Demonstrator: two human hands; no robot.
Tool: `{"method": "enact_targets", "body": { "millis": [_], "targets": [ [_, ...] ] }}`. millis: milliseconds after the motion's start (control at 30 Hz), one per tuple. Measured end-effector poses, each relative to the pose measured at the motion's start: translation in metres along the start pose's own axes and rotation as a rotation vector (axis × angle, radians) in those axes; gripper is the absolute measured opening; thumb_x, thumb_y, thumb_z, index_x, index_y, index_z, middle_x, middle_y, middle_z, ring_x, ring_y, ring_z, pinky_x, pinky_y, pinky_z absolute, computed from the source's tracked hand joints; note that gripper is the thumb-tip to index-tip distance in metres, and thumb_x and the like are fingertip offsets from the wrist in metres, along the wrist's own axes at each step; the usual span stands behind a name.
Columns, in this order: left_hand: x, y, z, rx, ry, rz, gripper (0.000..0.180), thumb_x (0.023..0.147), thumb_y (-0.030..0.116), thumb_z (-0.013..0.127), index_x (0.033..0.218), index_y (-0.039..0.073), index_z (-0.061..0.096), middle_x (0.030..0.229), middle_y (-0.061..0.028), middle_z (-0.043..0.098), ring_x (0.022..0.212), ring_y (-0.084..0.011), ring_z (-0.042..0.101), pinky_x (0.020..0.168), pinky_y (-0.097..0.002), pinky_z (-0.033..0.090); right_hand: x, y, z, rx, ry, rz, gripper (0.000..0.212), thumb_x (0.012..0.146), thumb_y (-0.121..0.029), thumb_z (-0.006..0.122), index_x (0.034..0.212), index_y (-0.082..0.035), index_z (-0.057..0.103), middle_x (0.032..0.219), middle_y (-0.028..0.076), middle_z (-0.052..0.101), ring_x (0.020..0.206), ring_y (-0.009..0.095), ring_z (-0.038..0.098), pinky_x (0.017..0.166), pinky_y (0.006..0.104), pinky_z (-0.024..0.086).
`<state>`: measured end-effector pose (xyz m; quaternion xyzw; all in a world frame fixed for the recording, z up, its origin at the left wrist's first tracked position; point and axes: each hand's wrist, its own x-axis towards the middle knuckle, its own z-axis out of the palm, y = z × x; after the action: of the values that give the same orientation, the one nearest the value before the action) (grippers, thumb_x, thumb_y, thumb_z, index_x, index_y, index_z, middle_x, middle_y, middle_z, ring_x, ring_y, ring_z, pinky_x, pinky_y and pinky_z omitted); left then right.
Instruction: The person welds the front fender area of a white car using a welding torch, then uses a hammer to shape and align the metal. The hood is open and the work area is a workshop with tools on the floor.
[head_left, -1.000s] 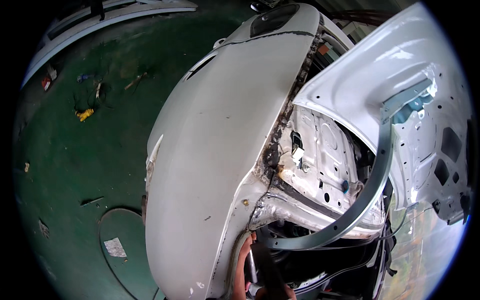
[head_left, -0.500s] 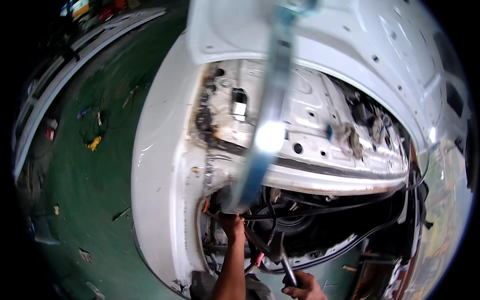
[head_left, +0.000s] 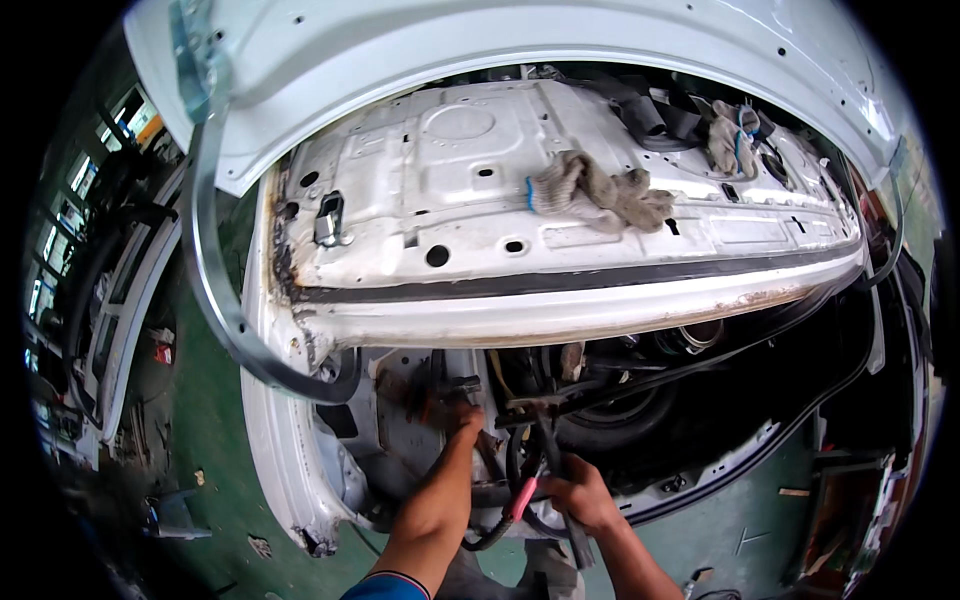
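Observation:
Gripped by its handle in my right hand (head_left: 582, 492) is a hammer (head_left: 528, 412), its dark head tilted up over the trunk's opening. My left hand (head_left: 460, 420) reaches into the left side of the trunk (head_left: 392, 440) with its fingers closed. Dark metal shows at its fingertips, but shadow and blur keep me from telling what it holds. Just beside my right hand a pink-red handle (head_left: 523, 498) hangs on a black cable.
A curved metal hinge arm (head_left: 208, 265) comes down at left from the raised white trunk lid (head_left: 450, 50). Knitted gloves (head_left: 600, 195) lie on the white panel (head_left: 380, 200). A spare tire (head_left: 620, 425) sits in the dark trunk. Car parts (head_left: 125, 310) stand at far left.
The view has turned, so the hinge arm now appears farther left. My right hand has come up with the hammer to the trunk's edge. My left hand remains inside the trunk's left side.

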<state>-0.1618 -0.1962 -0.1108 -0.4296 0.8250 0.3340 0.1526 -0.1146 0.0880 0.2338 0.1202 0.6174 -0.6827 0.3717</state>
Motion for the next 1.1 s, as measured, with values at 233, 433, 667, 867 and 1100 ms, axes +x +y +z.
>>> {"method": "enact_targets", "body": {
  "millis": [233,433,667,867,1100],
  "targets": [
    [-0.08,0.074,-0.047,0.273,-0.146,-0.077,0.063,0.086,0.031,0.067,0.141,0.006,0.049,0.132,-0.0227,0.058,0.122,-0.0416,0.055,0.102,-0.049,0.044,0.159,0.058,0.008,-0.288,0.103,-0.119,0.035,0.077,-0.013,0.073,0.106,0.004,0.064,0.081,0.014,0.067,0.069,0.024,0.065,0.062,0.0358,0.052],
    [-0.152,0.137,-0.054,0.3,-0.08,0.034,0.062,0.091,0.029,0.062,0.144,0.005,0.043,0.133,-0.0257,0.054,0.122,-0.0425,0.054,0.105,-0.0516,0.042,0.337,0.142,-0.018,-1.098,0.292,-1.199,0.03,0.081,-0.026,0.068,0.095,0.0,0.07,0.084,0.024,0.065,0.088,0.042,0.065,0.081,0.0502,0.051],
    [-0.218,-0.046,-0.057,-0.485,0.055,0.132,0.042,0.093,0.007,0.062,0.132,-0.001,0.049,0.121,-0.0196,0.061,0.11,-0.0293,0.063,0.094,-0.0417,0.05,0.119,0.093,0.032,-0.527,0.511,-0.468,0.035,0.085,-0.019,0.075,0.115,-0.004,0.064,0.103,0.02,0.066,0.099,0.04,0.066,0.086,0.0448,0.052],
    [-0.353,0.056,-0.169,-0.598,-0.602,0.583,0.042,0.096,0.009,0.065,0.135,0.004,0.05,0.122,-0.0093,0.062,0.106,-0.0194,0.065,0.095,-0.0342,0.05,0.104,0.15,-0.038,-0.304,0.511,-0.13,0.061,0.078,-0.034,0.082,0.122,0.003,0.061,0.107,0.019,0.071,0.102,0.032,0.069,0.094,0.0397,0.051],
    [-0.37,0.059,-0.288,-0.498,-0.749,1.032,0.03,0.095,0.012,0.064,0.124,0.005,0.061,0.103,-0.0133,0.07,0.091,-0.0275,0.071,0.077,-0.0381,0.057,0.104,0.146,-0.004,0.073,0.458,-0.187,0.026,0.081,-0.016,0.066,0.101,0.0,0.059,0.086,0.006,0.063,0.072,0.017,0.058,0.064,0.0311,0.048]
  ]
}}
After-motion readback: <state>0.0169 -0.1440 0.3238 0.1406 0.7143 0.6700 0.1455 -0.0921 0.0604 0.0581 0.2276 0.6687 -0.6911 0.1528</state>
